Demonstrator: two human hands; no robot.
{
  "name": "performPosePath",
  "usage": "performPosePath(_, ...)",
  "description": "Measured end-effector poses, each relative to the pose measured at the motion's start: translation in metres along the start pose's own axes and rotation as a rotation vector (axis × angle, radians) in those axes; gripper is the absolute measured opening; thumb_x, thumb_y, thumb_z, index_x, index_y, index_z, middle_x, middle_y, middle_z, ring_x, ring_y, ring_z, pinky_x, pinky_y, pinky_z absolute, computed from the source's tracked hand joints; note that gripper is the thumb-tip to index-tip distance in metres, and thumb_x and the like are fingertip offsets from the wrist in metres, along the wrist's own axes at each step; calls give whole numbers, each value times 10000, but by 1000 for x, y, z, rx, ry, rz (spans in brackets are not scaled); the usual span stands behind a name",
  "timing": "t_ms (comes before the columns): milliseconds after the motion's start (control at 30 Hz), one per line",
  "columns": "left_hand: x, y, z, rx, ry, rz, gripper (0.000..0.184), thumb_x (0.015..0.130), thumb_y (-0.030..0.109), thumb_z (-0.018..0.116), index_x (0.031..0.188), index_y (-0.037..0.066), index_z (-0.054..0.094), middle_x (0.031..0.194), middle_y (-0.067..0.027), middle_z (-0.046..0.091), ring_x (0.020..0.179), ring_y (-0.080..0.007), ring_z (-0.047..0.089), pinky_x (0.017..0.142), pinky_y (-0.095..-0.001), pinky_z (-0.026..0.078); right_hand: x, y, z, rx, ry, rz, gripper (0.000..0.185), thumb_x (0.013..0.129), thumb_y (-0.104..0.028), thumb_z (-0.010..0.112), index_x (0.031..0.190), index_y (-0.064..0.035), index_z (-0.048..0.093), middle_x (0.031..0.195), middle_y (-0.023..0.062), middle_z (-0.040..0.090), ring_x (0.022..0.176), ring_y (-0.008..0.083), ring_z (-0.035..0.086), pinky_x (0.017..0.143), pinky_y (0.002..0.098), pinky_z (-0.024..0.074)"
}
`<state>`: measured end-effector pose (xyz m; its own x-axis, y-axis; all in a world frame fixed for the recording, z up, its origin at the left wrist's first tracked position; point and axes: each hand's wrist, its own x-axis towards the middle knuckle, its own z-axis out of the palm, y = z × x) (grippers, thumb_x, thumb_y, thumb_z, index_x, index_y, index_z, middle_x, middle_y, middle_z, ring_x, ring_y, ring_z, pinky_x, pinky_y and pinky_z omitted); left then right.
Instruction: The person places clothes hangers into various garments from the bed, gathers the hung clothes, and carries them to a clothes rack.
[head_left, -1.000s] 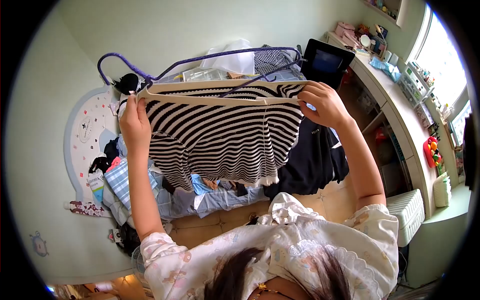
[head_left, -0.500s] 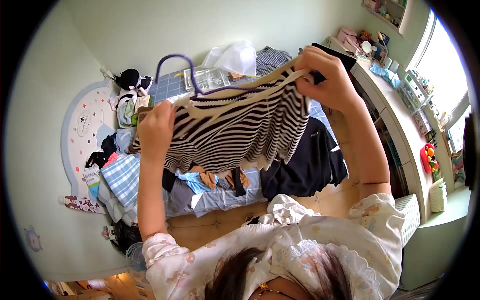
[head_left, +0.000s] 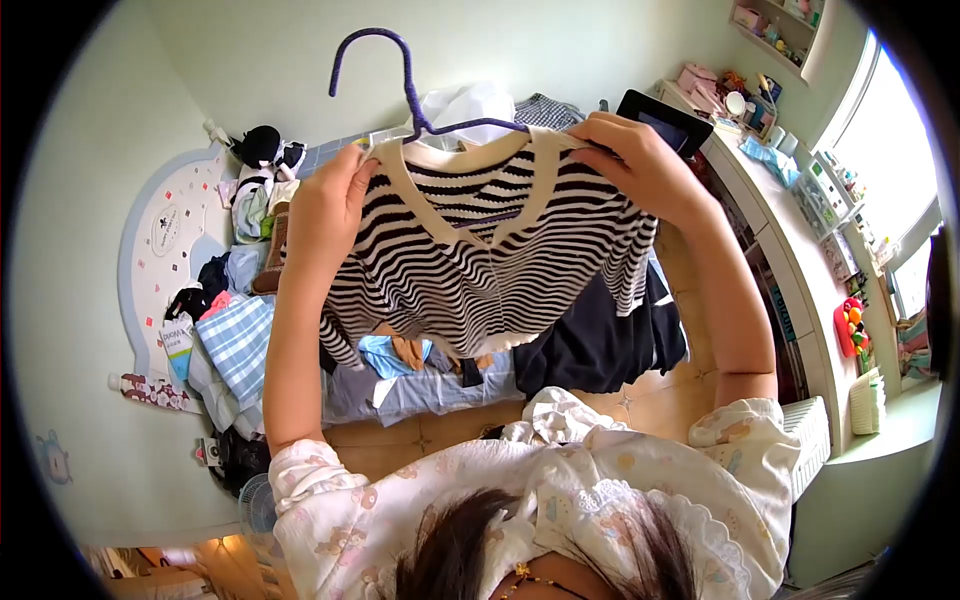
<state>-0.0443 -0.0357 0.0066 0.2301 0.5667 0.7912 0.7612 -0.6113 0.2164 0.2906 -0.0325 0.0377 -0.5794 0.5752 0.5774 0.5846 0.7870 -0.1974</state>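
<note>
The left grip [head_left: 326, 200] pinches one shoulder of the striped top [head_left: 450, 285], the right grip [head_left: 640, 165] the other, both closed on cloth and perhaps on the purple hanger [head_left: 411, 92] inside; the top hangs spread above the bed [head_left: 450, 394], partly hiding a black garment [head_left: 600, 350].

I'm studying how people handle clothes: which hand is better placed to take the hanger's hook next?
Probably the left hand: the purple hook rises nearer to it, while the right hand holds the opposite shoulder of the striped top.
</note>
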Motion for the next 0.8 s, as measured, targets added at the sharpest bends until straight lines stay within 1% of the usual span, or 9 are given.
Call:
performPosePath(100, 2, -17, -2, -202, -2, 12, 271, 971, 241, 475, 927, -21, 529, 660, -182, 533, 538, -305, 499, 524, -348, 402, -11, 7, 7, -19, 96, 45, 164, 885, -79, 556, 1023, 7, 579, 881, 142, 594, 779, 314, 582, 718, 338, 478)
performPosePath(133, 4, -19, -14, -197, -94, -145, 324, 986, 271, 450, 975, -38, 549, 626, -124, 517, 548, -173, 447, 539, -289, 390, -15, 13, 7, -19, 103, 56, 158, 886, -72, 554, 1018, 11, 577, 875, 142, 597, 772, 313, 586, 715, 338, 479)
performPosePath(167, 5, -25, -15, -224, 3, -125, 325, 982, 275, 465, 976, -36, 558, 608, -75, 491, 586, -121, 402, 551, -255, 378, -20, 19, 8, -19, 111, 68, 151, 886, -65, 551, 1013, 14, 576, 868, 142, 600, 765, 313, 589, 711, 337, 480)
performPosePath(233, 10, -34, -25, -248, -66, -171, 323, 975, 278, 483, 969, -36, 560, 621, -45, 501, 587, -111, 388, 553, -254, 383, -26, 24, 10, -4, 125, 68, 130, 884, -67, 557, 987, 8, 583, 854, 136, 611, 753, 301, 594, 699, 334, 482)
performPosePath(400, 10, -27, -37, -408, -259, -170, 315, 945, 320, 531, 1096, 49, 582, 837, -67, 629, 830, -98, 576, 740, -222, 414, -38, 24, 10, 107, 210, 169, 132, 890, -89, 566, 978, 3, 600, 805, 138, 619, 698, 260, 590, 669, 311, 480)
performPosePath(533, -18, -50, -37, -317, -279, -162, 403, 924, 380, 552, 1125, 31, 545, 867, -81, 621, 802, -139, 553, 741, -232, 419, -58, 44, 5, 197, 281, 264, 130, 898, -82, 568, 974, 16, 606, 754, 127, 602, 642, 177, 527, 639, 262, 455)
performPosePath(567, -23, -50, -30, -246, -192, -67, 349, 935, 335, 545, 1074, 15, 533, 792, -83, 582, 720, -136, 503, 678, -231, 403, -60, 46, 3, 215, 289, 298, 127, 902, -82, 564, 972, 17, 604, 752, 127, 599, 644, 168, 524, 639, 258, 453)
performPosePath(700, -25, -61, -36, -171, -213, -76, 252, 952, 250, 517, 897, 4, 509, 622, -81, 394, 570, -147, 348, 525, -283, 327, -68, 45, -5, 155, 269, 266, 126, 904, -85, 563, 969, 20, 588, 722, 123, 576, 634, 170, 501, 630, 260, 447)
performPosePath(800, -13, -62, -43, -172, -93, -113, 311, 959, 286, 514, 883, -15, 530, 635, -28, 393, 603, -106, 361, 552, -251, 336, -73, 30, -12, 123, 250, 278, 114, 901, -80, 565, 955, 20, 580, 713, 131, 562, 623, 177, 476, 615, 273, 440)
